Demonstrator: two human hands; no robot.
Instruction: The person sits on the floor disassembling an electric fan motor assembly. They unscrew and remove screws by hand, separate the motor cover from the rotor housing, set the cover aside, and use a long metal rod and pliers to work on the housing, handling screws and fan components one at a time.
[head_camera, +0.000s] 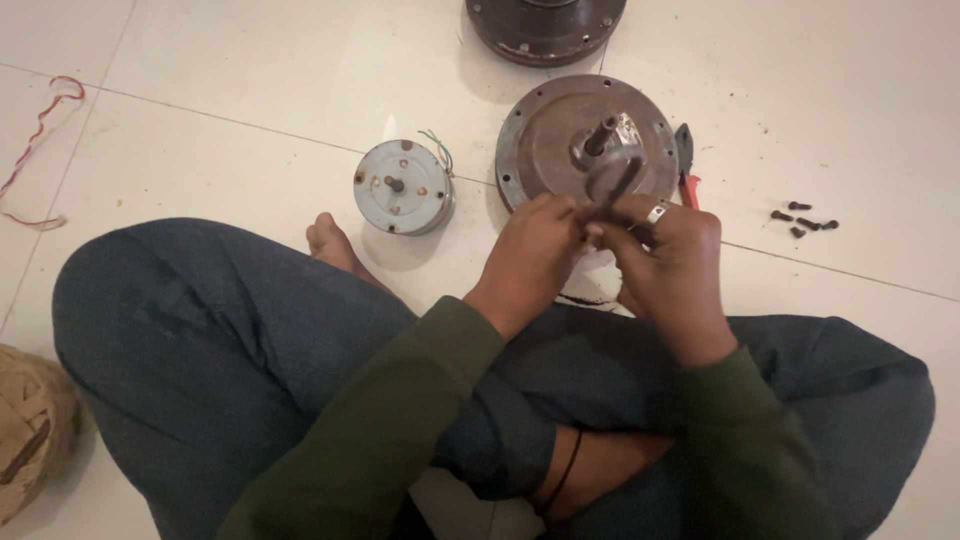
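I sit cross-legged on a white tiled floor. My left hand and my right hand meet in front of me, fingers pinched together on a thin dark strip or wire that rises toward the shaft of a round, rusty brown motor cover. The cover lies flat on the floor just beyond my hands, its centre shaft pointing up. A ring shows on a right finger. What exactly each fingertip grips is partly hidden.
A smaller grey round motor with thin wires lies left of the cover. Red-handled pliers rest at the cover's right edge. Several dark screws lie farther right. Another dark round housing sits at the top; red wire far left.
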